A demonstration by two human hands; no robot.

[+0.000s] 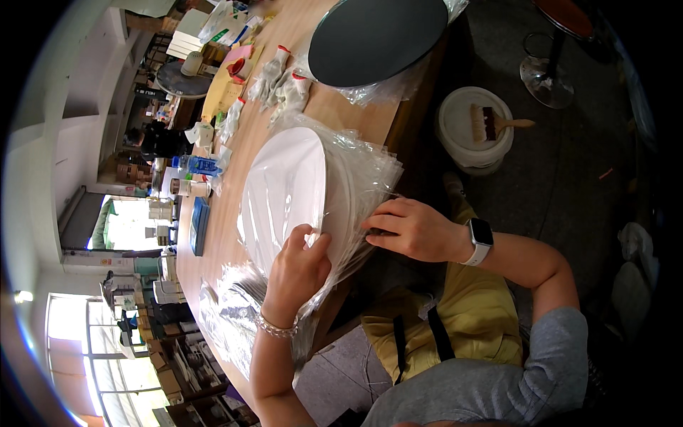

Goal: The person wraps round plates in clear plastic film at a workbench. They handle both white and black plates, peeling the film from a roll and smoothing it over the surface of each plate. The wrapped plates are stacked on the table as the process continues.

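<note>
A white round board (283, 192) lies on the wooden table in front of me, partly inside a clear plastic bag (356, 160) that spreads past the table's edge. At the board's near edge, the curled fingers of my left hand (297, 267) pinch the film. To its right, my right hand (416, 231) has its fingertips closed on the bag's loose rim. More pale round edges show under the board, blurred by the shiny film. Left of my left forearm, several clear plastic bags (235, 320) lie in a crinkled pile.
Farther along the table (356, 117) lies a black round board (377, 39) on clear film. White work gloves (274, 78), a blue-labelled bottle (199, 166) and a blue flat box (200, 226) sit beyond. On the floor, a white bucket (455, 153) carries a brush (491, 124) near a stool (548, 78).
</note>
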